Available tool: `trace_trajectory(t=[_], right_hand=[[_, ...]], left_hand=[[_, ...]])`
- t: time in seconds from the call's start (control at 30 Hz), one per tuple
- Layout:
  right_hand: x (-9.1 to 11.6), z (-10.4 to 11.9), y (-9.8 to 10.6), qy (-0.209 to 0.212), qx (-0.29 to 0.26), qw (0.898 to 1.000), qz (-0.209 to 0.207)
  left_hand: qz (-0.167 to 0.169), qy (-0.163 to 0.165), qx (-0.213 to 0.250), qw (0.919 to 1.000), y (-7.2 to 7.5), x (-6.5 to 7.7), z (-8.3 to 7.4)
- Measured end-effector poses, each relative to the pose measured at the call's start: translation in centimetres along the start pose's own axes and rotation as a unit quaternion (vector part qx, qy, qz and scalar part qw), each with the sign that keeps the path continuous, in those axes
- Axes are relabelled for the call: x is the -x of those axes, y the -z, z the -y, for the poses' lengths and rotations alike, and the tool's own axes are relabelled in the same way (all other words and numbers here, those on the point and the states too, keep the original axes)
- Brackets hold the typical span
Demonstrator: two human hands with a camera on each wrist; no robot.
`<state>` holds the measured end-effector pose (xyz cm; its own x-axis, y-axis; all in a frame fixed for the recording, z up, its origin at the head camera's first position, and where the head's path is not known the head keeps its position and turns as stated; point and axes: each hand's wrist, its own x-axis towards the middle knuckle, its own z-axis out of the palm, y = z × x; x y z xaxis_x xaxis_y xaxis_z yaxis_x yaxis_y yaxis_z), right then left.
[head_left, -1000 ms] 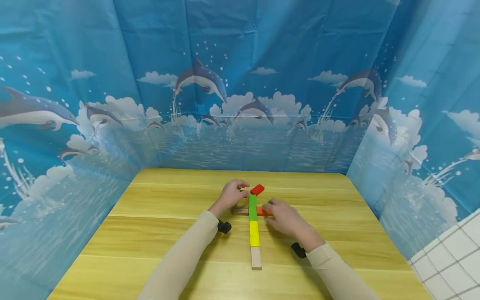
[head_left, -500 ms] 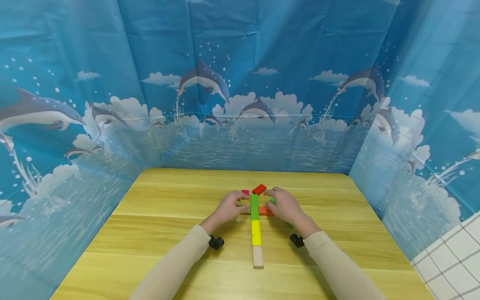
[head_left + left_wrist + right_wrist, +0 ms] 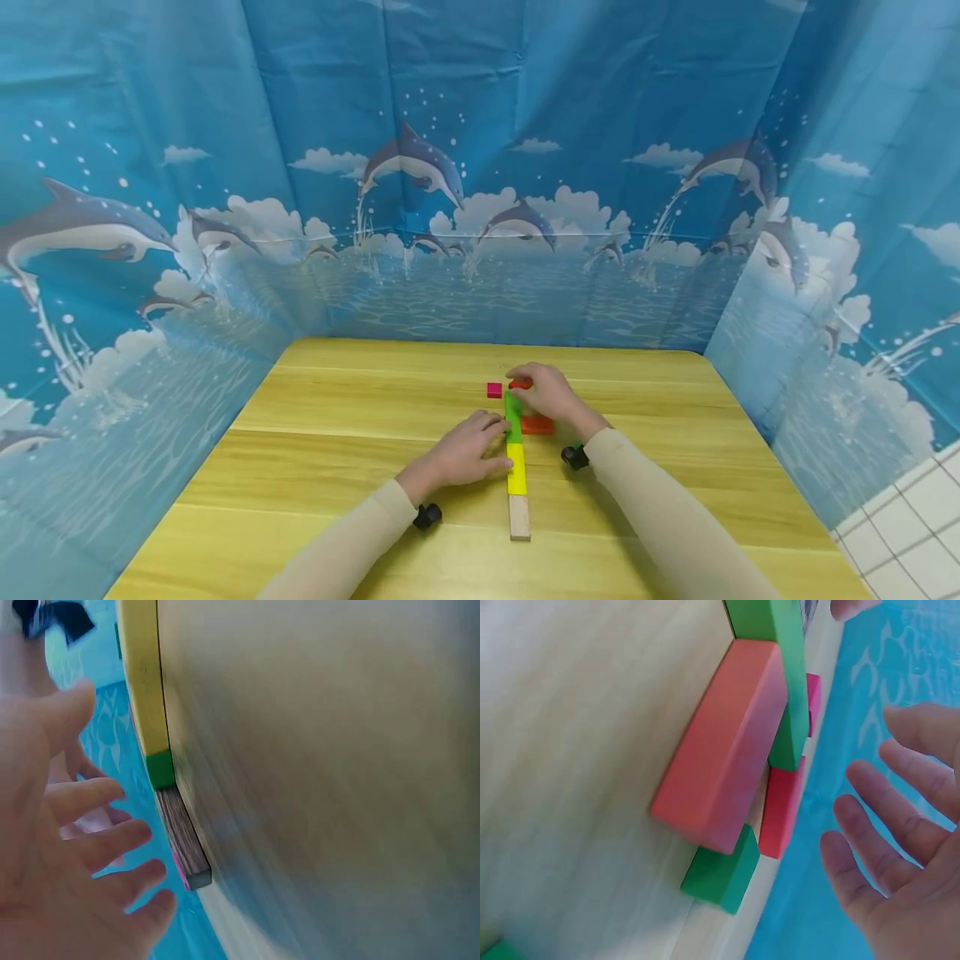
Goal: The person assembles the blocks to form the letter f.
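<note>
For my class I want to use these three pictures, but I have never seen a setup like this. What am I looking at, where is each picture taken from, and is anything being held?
There is no machine here: a person with two bare hands works at a wooden table ringed by a blue dolphin curtain. The wide picture comes from a camera on the person's head. The two close, tilted pictures come from cameras strapped to each wrist.

On the table lies a row of blocks end to end: a green block, a yellow block and a plain wooden block. An orange block lies crosswise beside the green one, and a small pink block sits farther back.

The left hand rests with straight fingers beside the row. The right hand reaches over a red block at the far end. Neither hand visibly grips anything.
</note>
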<state>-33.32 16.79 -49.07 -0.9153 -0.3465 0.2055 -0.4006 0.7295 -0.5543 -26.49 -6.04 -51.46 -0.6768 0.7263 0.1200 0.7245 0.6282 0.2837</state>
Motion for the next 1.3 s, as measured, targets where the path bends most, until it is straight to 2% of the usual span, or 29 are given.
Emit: trace_trajectory(t=[0.13, 0.4, 0.7, 0.97, 1.13, 1.3], right_hand=[[-1.4, 0.0, -0.2, -0.009, -0.003, 1.0, 0.022], [-3.0, 0.0, -0.8, -0.016, 0.005, 0.998, 0.066], [-4.1, 0.0, -1.4, -0.038, 0.066, 0.995, 0.071], [-4.6, 0.3, -2.0, -0.034, 0.092, 0.993, 0.065], [-4.8, 0.6, -2.5, -0.026, 0.074, 0.995, 0.058], [-5.2, 0.8, -2.7, -0.035, 0.01, 0.998, 0.045]], left_hand=[[0.041, -0.012, -0.037, 0.9984, -0.3, 0.4, -0.6], [0.081, -0.007, -0.046, 0.9957, -1.0, 0.9, -1.1], [0.091, 0.004, -0.039, 0.9951, -1.3, 0.7, -1.4], [0.091, 0.006, -0.034, 0.9952, -1.2, 0.7, -1.6], [0.09, 0.016, -0.047, 0.9947, -1.1, 0.8, -1.4], [0.091, 0.022, -0.06, 0.9938, -1.0, 0.8, -1.0]])
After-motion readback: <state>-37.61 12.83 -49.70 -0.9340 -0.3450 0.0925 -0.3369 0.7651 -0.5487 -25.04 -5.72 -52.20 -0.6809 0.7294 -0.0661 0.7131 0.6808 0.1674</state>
